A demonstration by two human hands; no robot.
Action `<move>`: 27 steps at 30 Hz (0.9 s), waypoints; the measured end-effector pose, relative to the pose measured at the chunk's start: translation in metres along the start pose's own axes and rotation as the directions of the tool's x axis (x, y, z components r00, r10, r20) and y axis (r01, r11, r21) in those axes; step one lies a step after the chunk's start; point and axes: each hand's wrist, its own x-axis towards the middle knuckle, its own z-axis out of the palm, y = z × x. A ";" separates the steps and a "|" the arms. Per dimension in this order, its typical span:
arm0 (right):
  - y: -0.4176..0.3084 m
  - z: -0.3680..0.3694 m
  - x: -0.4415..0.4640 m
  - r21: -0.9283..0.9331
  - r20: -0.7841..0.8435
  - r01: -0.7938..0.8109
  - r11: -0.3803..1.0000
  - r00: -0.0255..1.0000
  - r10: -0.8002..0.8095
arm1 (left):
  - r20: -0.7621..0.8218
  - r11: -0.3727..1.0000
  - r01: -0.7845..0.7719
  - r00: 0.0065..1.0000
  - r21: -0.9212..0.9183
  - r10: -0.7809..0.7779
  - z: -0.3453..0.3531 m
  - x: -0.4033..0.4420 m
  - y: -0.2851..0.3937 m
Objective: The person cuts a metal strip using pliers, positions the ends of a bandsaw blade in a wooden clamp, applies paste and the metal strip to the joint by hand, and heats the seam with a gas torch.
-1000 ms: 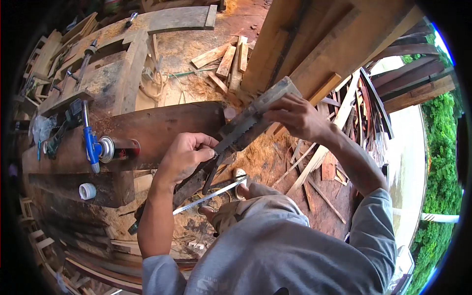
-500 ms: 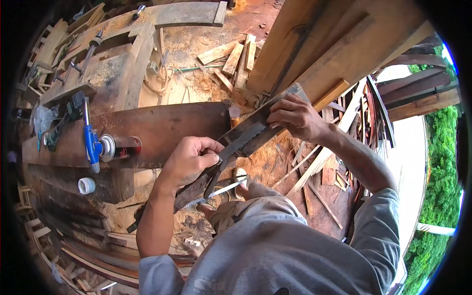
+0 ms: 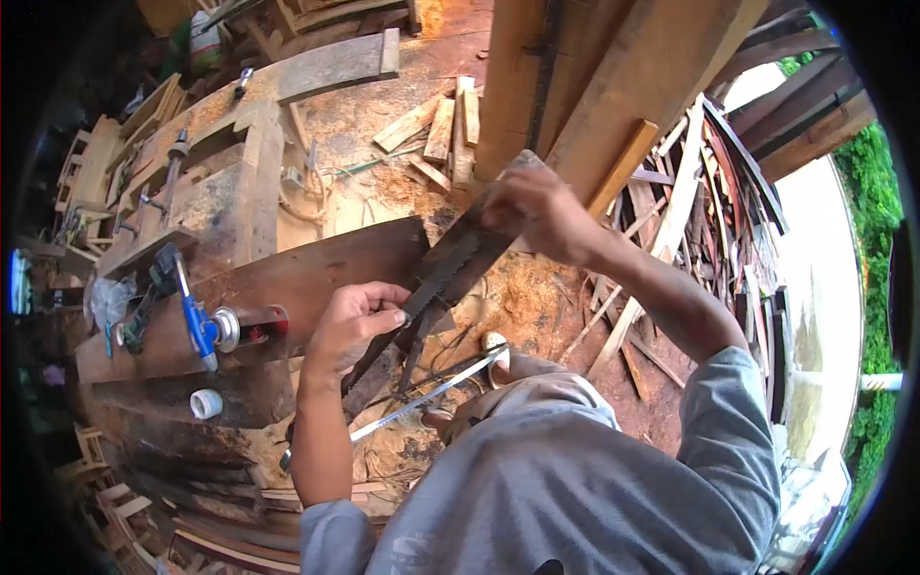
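A dark, long saw blade (image 3: 448,272) with a toothed edge slants away from me across dark wooden pieces. My left hand (image 3: 353,326) pinches its near end between thumb and fingers. Toward the far end, my right hand (image 3: 541,213) is closed over the blade, its fingers curled and blurred by motion. Whether something small is also under those fingers is hidden. Left of the hands, a blue torch head (image 3: 198,326) on a gas can (image 3: 257,327) lies on a wide dark board (image 3: 331,259).
A white cap-like ring (image 3: 205,403) sits near the torch. A workbench (image 3: 254,182) with clamps stands at the upper left. Tall planks (image 3: 613,86) lean ahead. Wood offcuts (image 3: 441,129) and sawdust cover the floor, with a scrap pile (image 3: 709,192) at right. A pale strip (image 3: 422,398) lies near my feet.
The view has turned a little, so the bench and torch appear shifted. My right hand has moved slightly left and is now blurred. Both hands stay at the blade.
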 end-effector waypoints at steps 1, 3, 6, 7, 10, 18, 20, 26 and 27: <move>0.000 -0.004 -0.005 0.037 -0.114 -0.098 0.994 0.988 0.102 | 0.016 1.000 -0.015 1.000 0.018 0.015 -0.004 0.001 -0.003; 0.002 -0.006 -0.024 0.188 -0.252 -0.286 0.940 0.911 0.327 | 0.012 1.000 -0.016 1.000 0.006 0.016 -0.007 0.001 -0.005; -0.007 -0.002 -0.059 0.241 -0.265 -0.419 0.875 0.839 0.475 | 0.026 1.000 -0.021 0.999 0.006 0.021 -0.006 0.001 -0.003; -0.014 -0.001 -0.069 0.191 -0.267 -0.461 0.867 0.825 0.498 | 0.038 1.000 -0.017 0.999 0.017 0.016 -0.009 0.001 -0.006; -0.025 0.011 -0.101 0.140 -0.193 -0.485 0.863 0.842 0.504 | 0.031 0.999 -0.016 0.999 0.030 0.015 -0.009 -0.002 -0.005; -0.053 0.010 -0.101 -0.137 -0.222 -0.303 0.943 0.937 0.269 | 0.007 0.999 -0.029 1.000 -0.029 0.029 -0.016 -0.003 -0.007; -0.063 0.013 -0.076 -0.259 -0.095 -0.076 0.963 0.994 0.053 | 0.026 0.998 -0.032 0.999 0.050 0.031 -0.017 -0.002 -0.007; -0.055 0.042 -0.053 -0.368 0.123 0.097 0.925 0.991 -0.055 | -0.041 0.994 -0.037 0.998 0.101 0.041 -0.011 -0.003 -0.004; -0.056 0.042 -0.053 -0.395 0.113 0.099 0.913 0.992 -0.059 | -0.048 0.994 -0.031 0.998 0.100 0.036 -0.011 -0.004 -0.004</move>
